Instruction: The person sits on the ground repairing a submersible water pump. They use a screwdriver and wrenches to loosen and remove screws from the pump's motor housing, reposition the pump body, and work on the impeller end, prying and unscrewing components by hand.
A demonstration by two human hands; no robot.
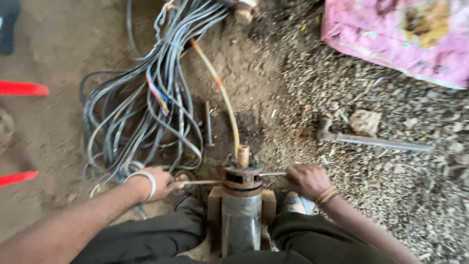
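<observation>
Left hand (157,182) and right hand (307,180) each grip a thin metal rod (201,183) at a rusty cylindrical steel pump (242,205), beside coiled grey cables (141,112).

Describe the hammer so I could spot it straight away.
Start at the rusty pump standing between the person's knees, then look right, past the right hand, onto the gravel. The hammer lies flat there below the pink sack. Its long grey metal handle sets it apart from the stones around it.

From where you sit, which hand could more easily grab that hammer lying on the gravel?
The right hand, probably. The hammer lies on the gravel on that side, just beyond it. The left hand sits across the pump, beside the cables. Both hands grip thin rods now.
</observation>
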